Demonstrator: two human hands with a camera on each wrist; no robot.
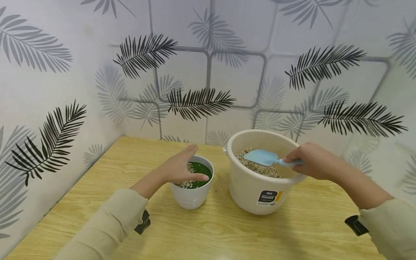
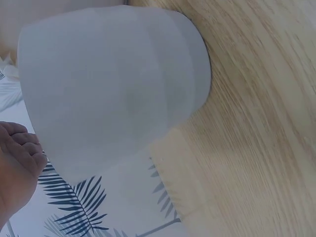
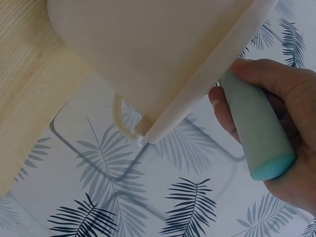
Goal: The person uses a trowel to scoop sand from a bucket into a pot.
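My right hand (image 1: 313, 161) grips the handle of a light blue hand trowel (image 1: 261, 157), its blade inside a cream bucket (image 1: 250, 191). Small tan gravel (image 1: 256, 167) fills the lower part of the bucket, under the blade. The right wrist view shows my fingers curled round the thick pale handle (image 3: 256, 128), beside the bucket's rim. My left hand (image 1: 178, 168) reaches over a white plant pot (image 1: 191, 198) at its left side, thumb and fingers spread apart. In the pot lie pale pebbles (image 1: 186, 184) next to a green surface (image 1: 199, 173).
Pot and bucket stand side by side on a light wood-grain table (image 1: 182, 234). A wall (image 1: 234, 79) with a leaf pattern rises close behind them, and another closes off the left side. On the bucket's far side hangs a curved handle (image 3: 120, 118).
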